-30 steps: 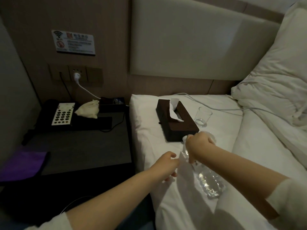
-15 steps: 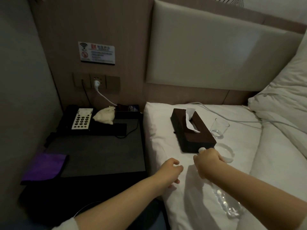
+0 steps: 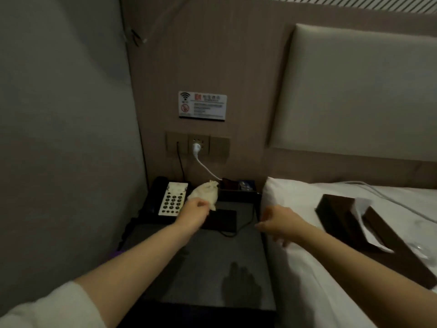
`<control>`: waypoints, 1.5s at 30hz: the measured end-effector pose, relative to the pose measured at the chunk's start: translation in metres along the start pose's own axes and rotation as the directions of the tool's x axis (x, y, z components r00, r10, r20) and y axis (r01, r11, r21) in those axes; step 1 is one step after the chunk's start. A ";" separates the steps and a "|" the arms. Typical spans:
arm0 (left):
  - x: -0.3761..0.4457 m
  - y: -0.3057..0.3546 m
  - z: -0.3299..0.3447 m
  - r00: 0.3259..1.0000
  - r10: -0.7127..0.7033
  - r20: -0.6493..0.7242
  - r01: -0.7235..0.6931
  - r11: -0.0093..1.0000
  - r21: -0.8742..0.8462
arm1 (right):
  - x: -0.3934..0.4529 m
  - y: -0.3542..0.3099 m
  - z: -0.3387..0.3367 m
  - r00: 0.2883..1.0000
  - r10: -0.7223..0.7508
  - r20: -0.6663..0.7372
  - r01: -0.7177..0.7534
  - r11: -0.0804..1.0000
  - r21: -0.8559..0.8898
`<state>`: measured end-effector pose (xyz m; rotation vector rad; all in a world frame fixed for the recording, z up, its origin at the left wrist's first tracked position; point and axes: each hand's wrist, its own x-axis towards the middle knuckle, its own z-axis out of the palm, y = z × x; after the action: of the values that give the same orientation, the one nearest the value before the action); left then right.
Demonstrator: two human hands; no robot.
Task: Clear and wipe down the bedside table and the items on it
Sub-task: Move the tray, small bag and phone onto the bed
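On the counter point(image 3: 201, 263): phone point(image 3: 165, 200), small cloth pouch point(image 3: 205, 195)
left hand point(image 3: 194, 213): pinching the pouch
right hand point(image 3: 279, 220): empty, fingers loose

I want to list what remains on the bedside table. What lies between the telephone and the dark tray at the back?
In the head view, a small cream cloth pouch lies between telephone and tray; the left hand touches it.

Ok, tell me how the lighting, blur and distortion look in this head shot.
Head view: dim and grainy throughout; a hand-shaped shadow falls on the bedside table; the tissue box and right hand are smeared by motion; the left hand at the cloth pouch is soft; wide-angle bending curves the headboard.
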<state>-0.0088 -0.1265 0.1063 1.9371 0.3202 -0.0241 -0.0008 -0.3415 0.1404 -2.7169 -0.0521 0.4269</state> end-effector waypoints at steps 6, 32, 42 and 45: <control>0.106 -0.058 -0.094 0.979 -0.095 -0.179 0.157 0.916 0.369 | 0.113 -0.040 0.054 0.997 0.074 0.018 -0.077 0.963 0.257; 0.213 -0.127 -0.084 0.896 0.188 -0.403 0.101 0.797 0.595 | 0.258 -0.024 0.146 0.980 -0.174 0.098 0.194 0.943 -0.268; 0.229 -0.083 0.015 0.926 0.326 0.192 -0.330 0.448 0.831 | 0.247 -0.019 0.131 0.904 -0.415 0.098 0.415 0.803 -0.429; 0.241 -0.078 0.038 0.957 0.263 0.121 -0.230 0.435 0.870 | 0.246 -0.013 0.131 0.860 -0.500 0.105 0.471 0.697 -0.541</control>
<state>0.2101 -0.0832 -0.0195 3.0399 -0.0017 0.0489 0.1946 -0.2572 -0.0406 -3.0903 -1.0157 0.1932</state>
